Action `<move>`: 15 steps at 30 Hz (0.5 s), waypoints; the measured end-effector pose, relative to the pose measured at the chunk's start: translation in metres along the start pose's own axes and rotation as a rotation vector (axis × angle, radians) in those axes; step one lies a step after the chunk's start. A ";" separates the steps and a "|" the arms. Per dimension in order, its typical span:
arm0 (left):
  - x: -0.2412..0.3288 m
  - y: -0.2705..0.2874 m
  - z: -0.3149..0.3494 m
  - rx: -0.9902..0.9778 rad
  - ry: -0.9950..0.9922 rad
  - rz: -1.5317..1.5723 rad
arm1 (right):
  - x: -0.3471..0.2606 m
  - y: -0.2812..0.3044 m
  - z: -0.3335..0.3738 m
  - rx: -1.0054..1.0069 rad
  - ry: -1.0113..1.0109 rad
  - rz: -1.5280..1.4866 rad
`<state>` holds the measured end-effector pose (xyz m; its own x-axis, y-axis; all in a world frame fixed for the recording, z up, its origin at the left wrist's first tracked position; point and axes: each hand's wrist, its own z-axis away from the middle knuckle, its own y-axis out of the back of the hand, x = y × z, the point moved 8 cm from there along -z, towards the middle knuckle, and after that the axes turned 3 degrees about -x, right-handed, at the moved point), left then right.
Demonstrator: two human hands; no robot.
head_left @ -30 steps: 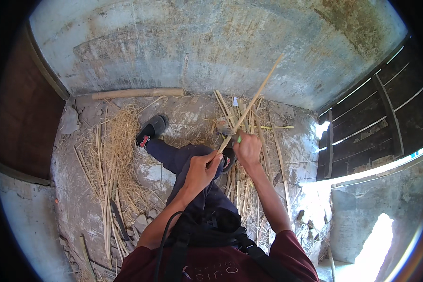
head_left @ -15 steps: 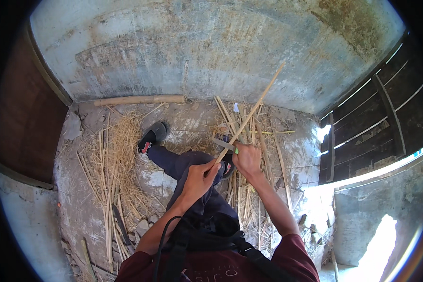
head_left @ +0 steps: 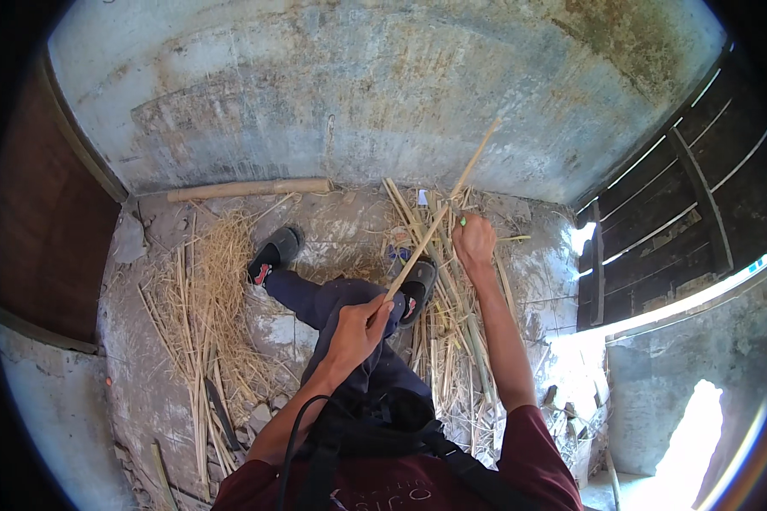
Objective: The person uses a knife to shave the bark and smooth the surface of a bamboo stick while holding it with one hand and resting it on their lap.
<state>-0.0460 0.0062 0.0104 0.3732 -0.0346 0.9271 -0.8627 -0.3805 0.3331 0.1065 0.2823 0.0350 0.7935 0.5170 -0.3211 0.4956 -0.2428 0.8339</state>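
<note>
My left hand (head_left: 354,334) pinches the lower end of a long, pale bamboo strip (head_left: 424,242), just above my right knee. The strip slants up and away to the right, toward the wall. In my closed right hand (head_left: 475,242) is a knife, with a bit of its green handle (head_left: 463,221) showing by the fingers. Its blade is hard to make out and lies close to the strip's upper half; whether it touches cannot be told. Under the strip stands my right shoe (head_left: 419,285).
Split bamboo pieces (head_left: 445,341) lie below my right arm. A heap of thin shavings (head_left: 222,281) and long strips covers the floor at left, with a dark blade-like tool (head_left: 222,413) among them. A bamboo pole (head_left: 251,189) lies along the stained wall (head_left: 332,94).
My right hand has slid the knife away from my left hand, up along the strip. My left hand has moved slightly down and left, still pinching the strip's end.
</note>
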 end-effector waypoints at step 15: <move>0.004 0.000 0.000 -0.005 -0.038 -0.020 | 0.003 0.014 -0.035 -0.102 0.194 0.086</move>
<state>-0.0445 0.0058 0.0139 0.4035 -0.0622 0.9128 -0.8565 -0.3767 0.3529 0.1031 0.3092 0.0620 0.7438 0.6483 -0.1630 0.3831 -0.2136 0.8987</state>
